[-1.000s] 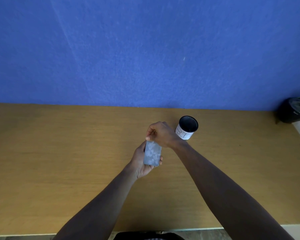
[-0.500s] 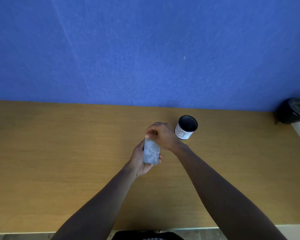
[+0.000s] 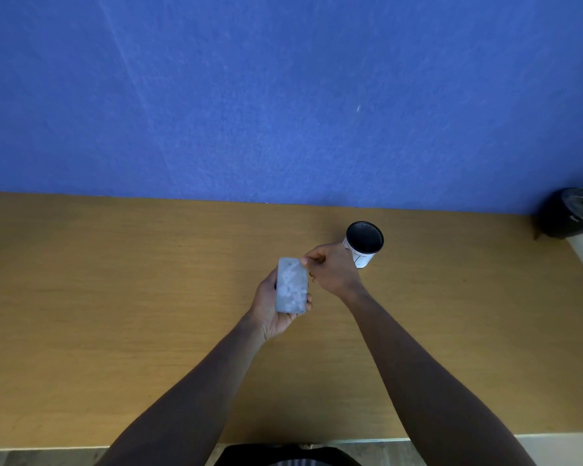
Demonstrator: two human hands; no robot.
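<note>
My left hand [image 3: 269, 312] holds a flat grey rectangular slab [image 3: 292, 285] with a pale blotchy face, lifted above the wooden table [image 3: 115, 297]. The slab lies in the palm, with fingertips wrapped around its right edge. My right hand [image 3: 334, 270] is just to the right of it, fingers curled. Its thumb and forefinger meet at the slab's top right corner and pinch it. The slab's whole face is visible. What the slab is cannot be told.
A white cup with a black inside and black line markings [image 3: 364, 242] stands on the table just behind my right hand. A dark pot with a plant [image 3: 569, 213] sits at the far right against the blue wall [image 3: 283, 95]. The table's front edge runs along the bottom.
My right hand has slid right, off the slab's top end to its top right corner, uncovering the whole face. My left hand has moved slightly left with the slab.
</note>
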